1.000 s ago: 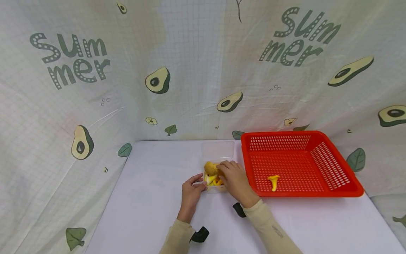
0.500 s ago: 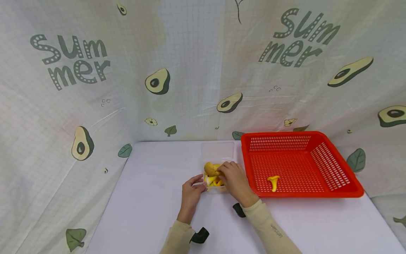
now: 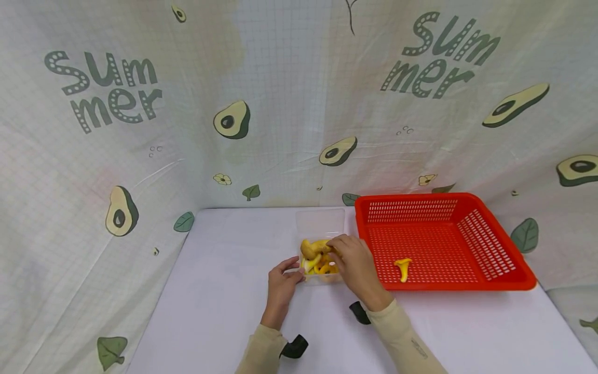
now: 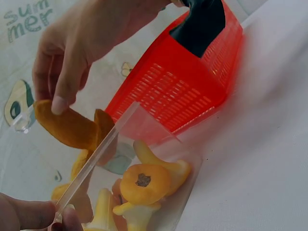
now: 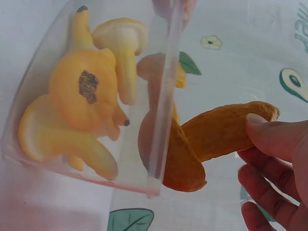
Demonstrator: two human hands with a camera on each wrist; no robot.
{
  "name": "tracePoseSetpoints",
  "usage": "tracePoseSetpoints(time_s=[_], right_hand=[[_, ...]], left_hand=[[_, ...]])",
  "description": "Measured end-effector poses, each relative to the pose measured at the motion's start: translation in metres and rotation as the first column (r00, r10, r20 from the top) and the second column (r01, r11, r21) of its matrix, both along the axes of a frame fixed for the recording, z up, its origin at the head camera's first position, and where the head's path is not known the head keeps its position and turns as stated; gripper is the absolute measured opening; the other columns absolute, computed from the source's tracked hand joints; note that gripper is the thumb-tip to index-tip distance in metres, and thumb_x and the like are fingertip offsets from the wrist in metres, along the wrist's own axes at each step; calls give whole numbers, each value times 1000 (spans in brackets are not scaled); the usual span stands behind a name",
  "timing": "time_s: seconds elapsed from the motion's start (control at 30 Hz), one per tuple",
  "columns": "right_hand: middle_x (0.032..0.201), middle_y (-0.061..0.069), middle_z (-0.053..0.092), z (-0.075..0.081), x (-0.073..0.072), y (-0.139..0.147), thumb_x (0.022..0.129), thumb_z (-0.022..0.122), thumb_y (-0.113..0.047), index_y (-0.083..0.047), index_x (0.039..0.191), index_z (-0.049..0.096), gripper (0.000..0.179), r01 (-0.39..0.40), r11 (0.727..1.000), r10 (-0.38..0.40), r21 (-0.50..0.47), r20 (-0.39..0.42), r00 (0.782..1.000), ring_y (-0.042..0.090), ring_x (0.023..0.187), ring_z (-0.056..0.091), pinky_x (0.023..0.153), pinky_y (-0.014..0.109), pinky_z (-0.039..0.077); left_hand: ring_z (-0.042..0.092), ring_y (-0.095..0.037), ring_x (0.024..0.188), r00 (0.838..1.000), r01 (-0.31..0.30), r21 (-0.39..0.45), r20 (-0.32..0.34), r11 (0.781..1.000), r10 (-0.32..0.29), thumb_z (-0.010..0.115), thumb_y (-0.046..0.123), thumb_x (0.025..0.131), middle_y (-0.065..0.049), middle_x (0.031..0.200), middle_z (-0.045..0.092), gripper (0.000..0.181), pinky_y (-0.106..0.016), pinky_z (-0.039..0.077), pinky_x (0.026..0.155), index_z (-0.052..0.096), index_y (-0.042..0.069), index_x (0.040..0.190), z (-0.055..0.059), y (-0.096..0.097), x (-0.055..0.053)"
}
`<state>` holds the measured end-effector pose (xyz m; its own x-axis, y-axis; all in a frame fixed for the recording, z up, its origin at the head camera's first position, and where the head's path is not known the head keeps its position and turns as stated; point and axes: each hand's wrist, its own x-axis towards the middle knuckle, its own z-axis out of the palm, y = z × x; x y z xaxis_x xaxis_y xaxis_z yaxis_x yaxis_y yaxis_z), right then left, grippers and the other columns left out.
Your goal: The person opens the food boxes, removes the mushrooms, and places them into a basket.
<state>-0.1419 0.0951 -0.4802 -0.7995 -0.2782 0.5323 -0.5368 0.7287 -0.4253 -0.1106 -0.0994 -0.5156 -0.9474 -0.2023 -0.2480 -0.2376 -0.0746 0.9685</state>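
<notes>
My left hand (image 3: 282, 285) pinches the near left rim of a clear plastic box (image 4: 101, 153) between thumb and fingers. Over the far side of this box, my right hand (image 3: 355, 262) holds a brown mushroom (image 5: 221, 130) by the end of its stem, thumb on top. Its cap hangs down against the box rim in the right wrist view. Inside lie several yellow mushrooms (image 5: 126, 62), one of them a rounder orange mushroom (image 4: 156, 179) with a dark rough patch. The box's hinged lid (image 3: 321, 222) lies open, folded away to the back.
A red perforated basket (image 3: 448, 285) stands just right of the box, with one yellow mushroom (image 3: 403, 270) on its floor. Both wrists carry black mounts (image 3: 294, 347). A printed cloth (image 3: 280, 104) hangs behind the white table (image 3: 224, 291).
My right hand has shifted a little to the right, and more of the brown mushroom's stem and the box's contents shows. The left hand stays at the box.
</notes>
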Motion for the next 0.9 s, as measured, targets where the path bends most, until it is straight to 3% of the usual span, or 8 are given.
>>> tracePoseSetpoints(time_s=[0.27, 0.53, 0.9], right_hand=[[105, 1, 74, 12, 9, 8, 81, 90, -5, -10, 107, 78, 29, -3, 997, 3, -72, 2, 1000, 24, 101, 67, 88, 42, 56], [107, 1, 75, 20, 20, 19, 82, 90, -7, -10, 109, 78, 30, 0, 993, -4, -115, -28, 1000, 21, 99, 65, 85, 41, 56], [108, 9, 76, 33, 26, 60, 77, 89, 5, -4, 112, 75, 39, 57, 982, -76, -178, -103, 992, 28, 103, 67, 88, 40, 50]], left_hand=[[66, -13, 80, 1000, 0, 14, -3, 1000, 0, 72, -9, 92, -19, 114, 61, 41, -31, 66, 78, 65, -12, 133, -2, 0, -1], [65, -13, 80, 1000, 5, 21, 2, 1000, -5, 71, -10, 92, -18, 116, 60, 43, -27, 65, 76, 63, -13, 135, -4, 0, 0], [67, -15, 84, 1000, 1, -6, 14, 1000, -1, 72, -8, 94, -20, 116, 61, 40, -26, 65, 77, 66, -9, 134, -5, 1, -1]])
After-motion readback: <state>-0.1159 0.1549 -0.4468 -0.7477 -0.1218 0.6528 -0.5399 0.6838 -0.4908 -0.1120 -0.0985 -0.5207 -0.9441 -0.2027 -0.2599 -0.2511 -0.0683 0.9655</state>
